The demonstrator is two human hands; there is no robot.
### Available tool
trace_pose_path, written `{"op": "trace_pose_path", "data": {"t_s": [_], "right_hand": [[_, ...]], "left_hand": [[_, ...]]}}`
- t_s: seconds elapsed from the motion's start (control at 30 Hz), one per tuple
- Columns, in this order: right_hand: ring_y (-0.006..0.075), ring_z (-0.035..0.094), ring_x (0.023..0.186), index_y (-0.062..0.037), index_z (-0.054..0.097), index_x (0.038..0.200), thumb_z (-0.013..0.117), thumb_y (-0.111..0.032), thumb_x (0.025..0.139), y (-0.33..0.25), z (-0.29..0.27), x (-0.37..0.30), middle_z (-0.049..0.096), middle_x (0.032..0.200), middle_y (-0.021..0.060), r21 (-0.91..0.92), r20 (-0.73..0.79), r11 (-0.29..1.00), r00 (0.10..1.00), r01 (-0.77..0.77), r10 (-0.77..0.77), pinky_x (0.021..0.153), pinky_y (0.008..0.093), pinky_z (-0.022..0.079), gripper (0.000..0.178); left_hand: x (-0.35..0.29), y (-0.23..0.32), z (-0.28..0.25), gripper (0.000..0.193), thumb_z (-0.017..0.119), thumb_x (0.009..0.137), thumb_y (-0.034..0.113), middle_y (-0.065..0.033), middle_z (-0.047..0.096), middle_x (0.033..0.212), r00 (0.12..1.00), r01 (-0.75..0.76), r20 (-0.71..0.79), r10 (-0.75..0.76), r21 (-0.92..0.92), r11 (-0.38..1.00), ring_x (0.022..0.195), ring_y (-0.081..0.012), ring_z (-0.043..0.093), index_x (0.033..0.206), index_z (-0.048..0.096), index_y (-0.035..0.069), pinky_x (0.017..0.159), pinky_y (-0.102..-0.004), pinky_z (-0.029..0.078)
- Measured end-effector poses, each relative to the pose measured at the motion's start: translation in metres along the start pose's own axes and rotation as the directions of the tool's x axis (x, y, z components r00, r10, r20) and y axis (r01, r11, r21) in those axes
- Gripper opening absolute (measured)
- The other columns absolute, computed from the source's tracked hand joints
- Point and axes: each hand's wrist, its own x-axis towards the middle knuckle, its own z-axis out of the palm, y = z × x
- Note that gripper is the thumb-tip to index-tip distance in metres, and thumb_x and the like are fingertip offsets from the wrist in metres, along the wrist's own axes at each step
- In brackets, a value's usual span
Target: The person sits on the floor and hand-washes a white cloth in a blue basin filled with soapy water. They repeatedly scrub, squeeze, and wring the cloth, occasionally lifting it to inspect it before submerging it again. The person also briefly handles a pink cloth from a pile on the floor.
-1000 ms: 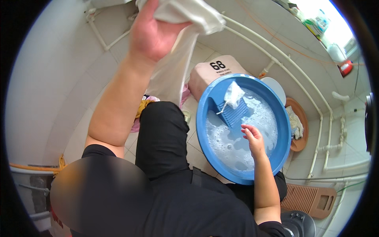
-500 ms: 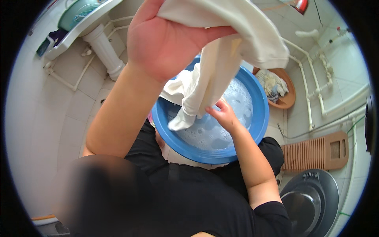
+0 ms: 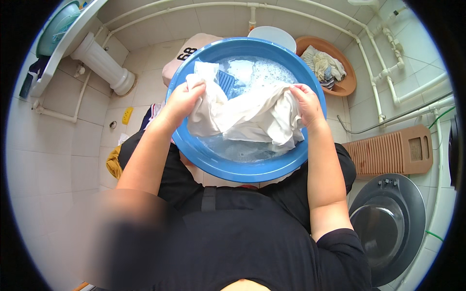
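Observation:
A white garment (image 3: pixel 252 116) stretches between my two hands above a large round blue basin (image 3: pixel 242 173). My left hand (image 3: pixel 183 103) is closed on its left end, at the basin's left side. On the right, my right hand (image 3: pixel 308 105) pinches the other end near the basin's right rim. The cloth sags in folds between them, and I cannot tell which kind of garment it is. Sudsy water (image 3: pixel 272 72) fills the basin. A blue ribbed washboard (image 3: pixel 226 83) shows in it behind the cloth, partly hidden.
Behind the basin stand a white bucket (image 3: pixel 273 37) and a pale pink cloth-like item (image 3: pixel 175 66). An orange-brown tub (image 3: pixel 350 82) of laundry is at the far right. A brown washboard (image 3: pixel 378 153) and a dark washer lid (image 3: pixel 412 213) lie to the right. A white pedestal (image 3: pixel 102 65) rises at left.
My left hand has come down from high up with the cloth and moved left. My right hand has risen to the right. The garment now spreads sideways over the basin.

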Motion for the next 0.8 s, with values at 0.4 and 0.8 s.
{"op": "trace_pose_path", "data": {"t_s": [0.4, 0.8], "right_hand": [[0.0412, 0.012, 0.132, -0.0220, 0.036, 0.133, 0.070, -0.055, 0.061, 0.032, 0.015, -0.013, 0.008, 0.146, 0.0154, -0.947, 0.279, 0.195, 0.955, 0.256, 0.097, 0.103, 0.0508, 0.025, 0.086], [0.0376, 0.021, 0.130, -0.0142, 0.020, 0.139, 0.059, -0.048, 0.075, 0.094, 0.012, 0.001, 0.019, 0.142, 0.0179, -0.936, 0.152, -0.197, 0.838, 0.293, 0.524, 0.102, 0.0449, 0.028, 0.083]], "left_hand": [[-0.009, -0.068, 0.038, 0.070, 0.069, 0.068, 0.038, -0.0239, 0.031, 0.134, 0.936, -0.337, 0.257, 0.243, 0.853, 0.399, 0.119, -0.0388, 0.037, 0.123, 0.042, 0.005, 0.089, -0.0427, 0.043], [-0.013, -0.095, 0.099, 0.067, 0.059, 0.078, 0.036, -0.0174, 0.023, 0.141, 0.755, -0.489, 0.605, -0.253, 0.776, 0.398, 0.126, -0.0339, 0.031, 0.134, 0.032, 0.013, 0.099, -0.0396, 0.033]]}}
